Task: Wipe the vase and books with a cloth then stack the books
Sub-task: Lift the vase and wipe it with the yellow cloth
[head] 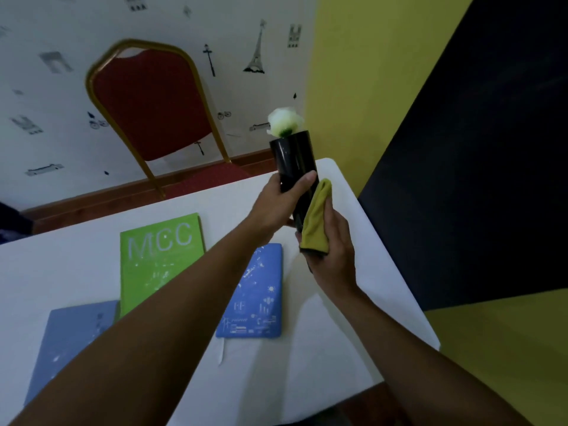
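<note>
A tall black cylinder vase (292,158) with a white flower (285,120) in its mouth is held tilted above the white table (338,348). My left hand (278,202) grips its middle. My right hand (330,247) presses a yellow-green cloth (316,222) against the vase's lower part. Three books lie flat on the table: a green one marked MCC (153,259), a blue one with white drawings (261,296) to its right, and a grey-blue one (73,339) at the front left, partly hidden by my left forearm.
A red chair with a gold frame (147,99) stands behind the table against a patterned wall. The table's right edge and rounded corner lie just right of my right hand; beyond is a yellow and dark wall.
</note>
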`<state>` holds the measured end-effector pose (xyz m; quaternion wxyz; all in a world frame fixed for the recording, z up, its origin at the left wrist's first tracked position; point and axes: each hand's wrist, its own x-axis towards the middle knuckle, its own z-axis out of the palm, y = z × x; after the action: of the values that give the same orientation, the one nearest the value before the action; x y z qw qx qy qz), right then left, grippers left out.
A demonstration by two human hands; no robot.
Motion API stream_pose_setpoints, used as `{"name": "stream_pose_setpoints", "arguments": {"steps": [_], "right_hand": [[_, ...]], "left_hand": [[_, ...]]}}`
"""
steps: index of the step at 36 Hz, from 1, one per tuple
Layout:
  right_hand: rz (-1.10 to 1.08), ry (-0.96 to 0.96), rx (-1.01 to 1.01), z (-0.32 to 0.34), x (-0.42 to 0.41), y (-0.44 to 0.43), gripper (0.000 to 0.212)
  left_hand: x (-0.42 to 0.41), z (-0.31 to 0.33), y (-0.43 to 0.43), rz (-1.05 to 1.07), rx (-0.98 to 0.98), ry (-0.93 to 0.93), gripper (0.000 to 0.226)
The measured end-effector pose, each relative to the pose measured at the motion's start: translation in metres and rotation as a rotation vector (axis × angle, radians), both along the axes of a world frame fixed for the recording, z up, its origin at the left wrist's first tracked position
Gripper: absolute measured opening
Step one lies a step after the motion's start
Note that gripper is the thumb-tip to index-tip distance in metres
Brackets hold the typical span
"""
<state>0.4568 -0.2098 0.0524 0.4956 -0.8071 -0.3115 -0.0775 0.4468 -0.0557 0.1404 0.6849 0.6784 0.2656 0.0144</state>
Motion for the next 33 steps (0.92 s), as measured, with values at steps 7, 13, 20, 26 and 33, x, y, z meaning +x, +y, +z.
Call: {"name": "stream_pose_setpoints", "arguments": {"steps": [7, 13, 20, 26, 33], "right_hand": [[0.092, -0.243, -0.216, -0.018, 0.014, -0.053, 0.051], [0.035, -0.219, -0.364, -0.052, 0.033, -0.104, 0.074], [-0.046, -0.247, -0.528, -0.070, 0.040, -0.135, 0.060], [0.128, -0.167, -0.761, -0.107, 0.023, -0.147, 0.055], [0.255, 0.047, -0.887, -0.121, 0.009, -0.150, 0.099]], "left_hand": [[0.024, -0.005, -0.007, 0.076, 0.025, -0.046, 0.069], [0.044, -0.023, -0.025, 0.039, 0.168, -0.070, 0.084], [0.074, -0.039, -0.061, -0.146, 0.350, -0.170, 0.067], [0.091, -0.061, -0.080, -0.232, 0.390, -0.211, 0.075], [0.105, -0.084, -0.087, -0.276, 0.374, -0.236, 0.080]]}}
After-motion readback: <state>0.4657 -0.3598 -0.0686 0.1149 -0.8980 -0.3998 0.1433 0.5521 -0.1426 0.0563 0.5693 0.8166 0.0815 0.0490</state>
